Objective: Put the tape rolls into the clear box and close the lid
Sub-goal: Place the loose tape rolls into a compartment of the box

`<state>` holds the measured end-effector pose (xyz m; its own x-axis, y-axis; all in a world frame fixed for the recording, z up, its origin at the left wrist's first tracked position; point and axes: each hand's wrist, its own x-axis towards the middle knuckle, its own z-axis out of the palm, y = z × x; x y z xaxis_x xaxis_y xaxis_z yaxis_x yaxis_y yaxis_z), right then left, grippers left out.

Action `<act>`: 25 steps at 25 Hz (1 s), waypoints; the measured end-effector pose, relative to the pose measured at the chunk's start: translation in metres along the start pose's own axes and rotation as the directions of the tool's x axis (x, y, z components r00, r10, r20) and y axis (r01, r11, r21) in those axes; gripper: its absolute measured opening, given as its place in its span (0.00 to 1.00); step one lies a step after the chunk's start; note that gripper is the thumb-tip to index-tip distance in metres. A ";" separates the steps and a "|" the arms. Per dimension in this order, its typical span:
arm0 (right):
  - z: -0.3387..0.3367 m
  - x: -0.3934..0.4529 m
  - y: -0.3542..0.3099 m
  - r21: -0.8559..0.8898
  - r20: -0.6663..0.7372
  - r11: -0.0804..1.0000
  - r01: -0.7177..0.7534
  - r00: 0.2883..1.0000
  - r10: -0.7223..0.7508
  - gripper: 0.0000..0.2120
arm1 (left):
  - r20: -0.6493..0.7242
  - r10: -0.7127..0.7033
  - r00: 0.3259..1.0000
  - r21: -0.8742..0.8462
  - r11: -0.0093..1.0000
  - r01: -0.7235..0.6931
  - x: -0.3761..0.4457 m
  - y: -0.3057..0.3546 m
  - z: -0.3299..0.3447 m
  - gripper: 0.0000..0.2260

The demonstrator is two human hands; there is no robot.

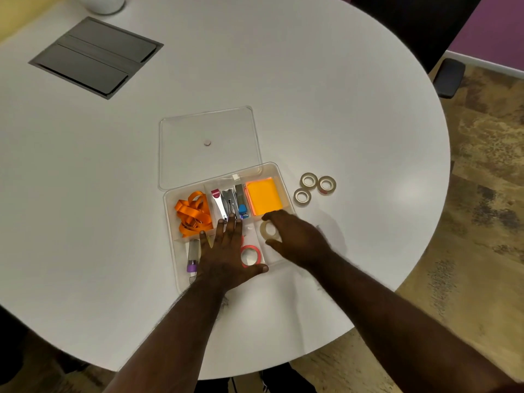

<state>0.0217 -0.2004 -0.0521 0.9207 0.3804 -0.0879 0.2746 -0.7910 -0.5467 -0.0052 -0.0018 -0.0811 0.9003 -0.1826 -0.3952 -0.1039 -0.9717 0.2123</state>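
Both hands reached over the clear box (279, 168) on the white bench (340, 109): the left hand (226, 251) lay flat and spread on it, the right hand (297, 236) pinched a tape roll (268, 229) above a near-right compartment. Three tape rolls (314, 188) sat just beside the box; its lid (209, 143) lay open behind.

Right hand (297, 239) holding tape roll (268, 230) over clear box (279, 177), left hand (226, 251) flat
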 end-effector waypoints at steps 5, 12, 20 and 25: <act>0.028 0.021 -0.007 -0.288 0.121 0.948 -0.137 0.976 0.178 0.28 | -0.004 0.018 1.000 -0.001 1.000 -0.018 0.000 -0.002 0.000 0.57; 0.038 0.031 -0.008 -0.387 0.162 0.917 -0.093 0.972 0.167 0.26 | -0.029 0.040 0.999 0.004 0.999 -0.039 0.002 -0.006 0.004 0.57; -0.035 0.033 0.042 -0.310 -0.341 0.935 -0.171 0.938 0.059 0.13 | 0.016 0.021 1.000 -0.036 0.999 -0.020 0.002 -0.007 0.003 0.58; -0.030 0.035 0.074 -0.393 -0.012 0.858 -0.332 0.934 0.356 0.23 | 0.020 0.014 1.000 -0.027 1.000 -0.013 0.002 -0.006 0.001 0.58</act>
<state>0.0829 -0.2598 -0.0712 0.9614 0.0680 -0.2668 0.0389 -0.9929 -0.1128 -0.0032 0.0035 -0.0843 0.8900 -0.1988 -0.4104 -0.1043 -0.9649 0.2412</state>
